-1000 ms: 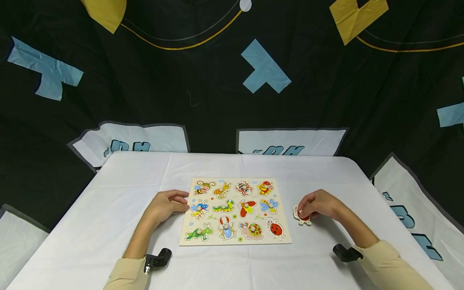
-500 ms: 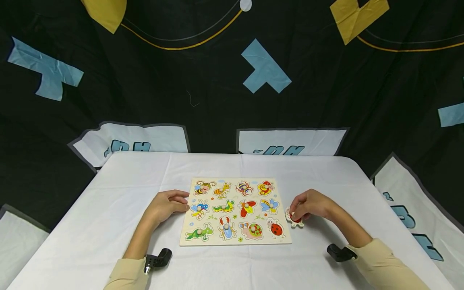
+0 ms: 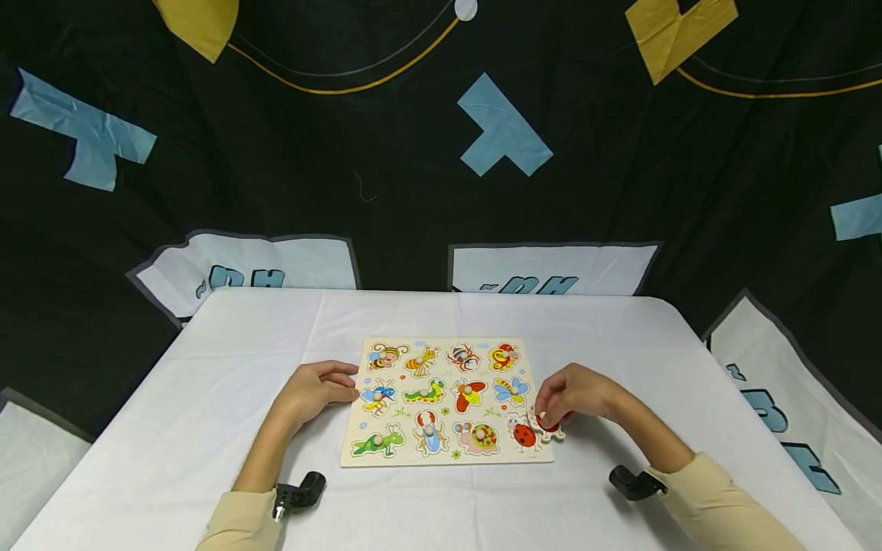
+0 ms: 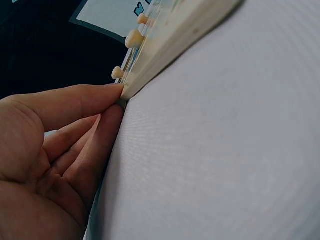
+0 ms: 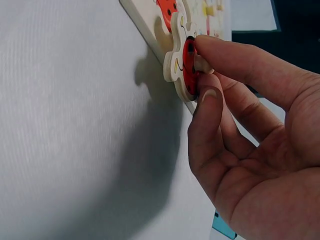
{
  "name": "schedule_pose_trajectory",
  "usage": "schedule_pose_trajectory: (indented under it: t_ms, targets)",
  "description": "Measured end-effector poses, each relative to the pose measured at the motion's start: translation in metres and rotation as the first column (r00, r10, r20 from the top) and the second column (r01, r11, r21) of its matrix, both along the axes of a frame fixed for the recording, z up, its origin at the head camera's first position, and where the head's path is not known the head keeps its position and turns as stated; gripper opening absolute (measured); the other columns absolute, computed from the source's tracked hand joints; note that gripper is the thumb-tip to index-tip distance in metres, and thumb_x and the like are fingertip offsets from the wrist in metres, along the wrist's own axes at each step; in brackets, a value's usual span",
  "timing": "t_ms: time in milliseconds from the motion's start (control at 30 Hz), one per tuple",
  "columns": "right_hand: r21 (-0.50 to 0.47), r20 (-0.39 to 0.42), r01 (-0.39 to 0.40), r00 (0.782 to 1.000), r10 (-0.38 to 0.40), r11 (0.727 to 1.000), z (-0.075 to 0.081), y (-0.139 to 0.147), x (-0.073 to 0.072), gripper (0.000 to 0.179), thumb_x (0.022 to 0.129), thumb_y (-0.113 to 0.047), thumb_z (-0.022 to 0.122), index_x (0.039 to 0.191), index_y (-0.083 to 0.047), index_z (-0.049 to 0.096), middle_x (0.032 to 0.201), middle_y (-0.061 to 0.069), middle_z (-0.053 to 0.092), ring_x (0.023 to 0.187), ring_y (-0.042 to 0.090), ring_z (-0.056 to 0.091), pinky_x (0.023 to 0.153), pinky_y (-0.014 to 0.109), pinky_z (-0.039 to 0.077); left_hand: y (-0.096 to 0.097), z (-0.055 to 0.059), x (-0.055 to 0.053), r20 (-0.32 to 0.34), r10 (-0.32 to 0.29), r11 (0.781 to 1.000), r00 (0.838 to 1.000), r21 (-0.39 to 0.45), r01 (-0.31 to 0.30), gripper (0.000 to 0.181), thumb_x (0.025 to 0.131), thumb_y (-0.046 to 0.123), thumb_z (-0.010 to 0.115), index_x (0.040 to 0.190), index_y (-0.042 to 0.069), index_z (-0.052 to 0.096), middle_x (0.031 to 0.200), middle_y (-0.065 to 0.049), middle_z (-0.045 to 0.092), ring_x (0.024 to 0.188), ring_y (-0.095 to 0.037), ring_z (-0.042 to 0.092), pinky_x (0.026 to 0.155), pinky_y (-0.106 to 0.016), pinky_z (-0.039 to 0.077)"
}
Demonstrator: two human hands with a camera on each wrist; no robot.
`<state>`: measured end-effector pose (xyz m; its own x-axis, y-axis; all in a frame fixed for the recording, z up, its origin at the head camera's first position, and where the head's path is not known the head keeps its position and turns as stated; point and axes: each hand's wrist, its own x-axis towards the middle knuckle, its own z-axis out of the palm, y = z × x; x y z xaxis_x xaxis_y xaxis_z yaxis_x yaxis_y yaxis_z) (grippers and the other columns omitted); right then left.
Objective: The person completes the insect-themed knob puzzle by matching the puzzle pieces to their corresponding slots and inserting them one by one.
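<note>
A wooden peg puzzle board (image 3: 441, 411) printed with insects lies flat on the table, most of its knobbed pieces in their slots. My right hand (image 3: 579, 396) pinches the knob of a red ladybug puzzle piece (image 5: 188, 62) between thumb and fingertips. That piece is tilted close over the board's right edge, beside the printed ladybug picture (image 3: 525, 436) in the near right corner, and partly overlaps it in the head view. At the opposite side, my left hand (image 3: 315, 392) pinches the board's left edge between thumb and finger; the other fingers are loosely curled.
A white cloth covers the table (image 3: 241, 352). Black wrist cameras (image 3: 301, 490) sit on both forearms. Behind the table hangs a black curtain (image 3: 310, 168) with blue and yellow shapes.
My right hand has moved left with the ladybug puzzle piece, from the tablecloth to the board's right edge. My left hand and the board have stayed in place.
</note>
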<state>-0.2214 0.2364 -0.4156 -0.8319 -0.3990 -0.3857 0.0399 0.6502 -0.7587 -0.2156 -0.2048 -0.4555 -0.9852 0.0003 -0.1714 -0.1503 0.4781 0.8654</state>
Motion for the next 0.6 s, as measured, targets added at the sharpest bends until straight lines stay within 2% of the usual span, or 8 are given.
schedule_pose_trajectory:
  t_ms: [600]
  targets:
    - [-0.046, 0.027, -0.046, 0.999, 0.047, 0.998, -0.006, -0.019, 0.002, 0.017, 0.068, -0.002, 0.082, 0.084, -0.002, 0.076, 0.066, 0.002, 0.068, 0.064, 0.013, 0.057, 0.06, 0.026, 0.047, 0.0, 0.001, 0.0, -0.006, 0.006, 1.0, 1.0, -0.018, -0.007, 0.051, 0.078, 0.014, 0.084, 0.126, 0.006, 0.069, 0.094, -0.002, 0.073, 0.086, -0.013, 0.065, 0.076, -0.025, 0.05]
